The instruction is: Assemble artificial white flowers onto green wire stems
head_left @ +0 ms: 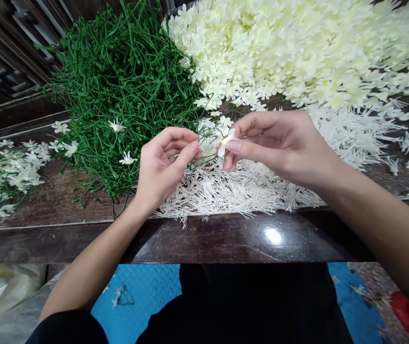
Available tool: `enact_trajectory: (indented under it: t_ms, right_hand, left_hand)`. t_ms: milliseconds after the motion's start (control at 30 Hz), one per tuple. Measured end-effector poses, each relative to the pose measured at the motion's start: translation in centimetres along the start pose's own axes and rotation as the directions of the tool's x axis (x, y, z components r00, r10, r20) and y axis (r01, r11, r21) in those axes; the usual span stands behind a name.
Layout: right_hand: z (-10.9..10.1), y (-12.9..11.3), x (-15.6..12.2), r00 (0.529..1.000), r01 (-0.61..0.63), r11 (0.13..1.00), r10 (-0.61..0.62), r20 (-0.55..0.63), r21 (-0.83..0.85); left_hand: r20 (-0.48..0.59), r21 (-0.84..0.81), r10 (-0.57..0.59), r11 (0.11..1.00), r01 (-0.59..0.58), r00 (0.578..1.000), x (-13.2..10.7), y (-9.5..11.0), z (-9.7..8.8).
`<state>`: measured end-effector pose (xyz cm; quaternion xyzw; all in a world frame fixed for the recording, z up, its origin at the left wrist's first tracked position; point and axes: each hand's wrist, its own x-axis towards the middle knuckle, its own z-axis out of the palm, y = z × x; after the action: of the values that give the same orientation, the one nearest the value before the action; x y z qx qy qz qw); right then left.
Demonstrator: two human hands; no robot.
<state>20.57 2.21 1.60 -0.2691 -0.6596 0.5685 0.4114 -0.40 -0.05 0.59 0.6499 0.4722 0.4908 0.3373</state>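
My right hand (279, 145) pinches a small white artificial flower (227, 142) between thumb and fingers. Close beside it on the left, my left hand (165, 165) has its thumb and fingertips closed on a thin green plastic stem (208, 158), whose tips point towards the flower. Fingers partly hide where stem and flower come near each other, so I cannot tell whether they touch. Beneath both hands spreads a heap of white spiky stamen pieces (226, 191). Behind my left hand rises a large tangle of green stems (118, 91).
Cream-white petal pieces (279, 52) form a big pile at the back right. Flowers on green stems (11, 174) lie in a bunch at the far left. The dark wooden bench (204, 241) has a raised front edge; blue matting (143, 296) covers the floor below.
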Motion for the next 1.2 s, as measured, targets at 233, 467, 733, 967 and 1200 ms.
enact_trajectory:
  t_ms: [233,467,733,967,1200]
  right_hand:
    - [0.1,-0.1,0.0,0.996,-0.022,1.000,0.022,0.083,0.000]
    - [0.2,0.2,-0.2,0.992,-0.012,0.993,0.027,0.123,-0.116]
    - [-0.1,0.5,0.0,0.995,0.093,0.977,-0.097,-0.008,-0.194]
    - [0.0,0.9,-0.1,0.983,0.183,0.956,-0.179,0.039,-0.229]
    - [-0.2,0.4,0.4,0.877,0.408,0.877,-0.454,-0.156,-0.254]
  left_hand:
    - [0.017,-0.050,-0.055,0.997,0.056,0.998,0.1,-0.1,-0.1]
    - [0.023,-0.136,-0.064,0.988,0.067,0.998,0.3,-0.5,-0.2]
    - [-0.030,-0.245,-0.141,0.961,0.130,0.990,0.7,-0.6,-0.4]
    - [-0.038,-0.298,-0.190,0.939,0.171,0.981,0.4,-0.7,0.0]
    - [-0.051,-0.241,-0.118,0.965,0.102,0.992,0.2,-0.6,0.0]
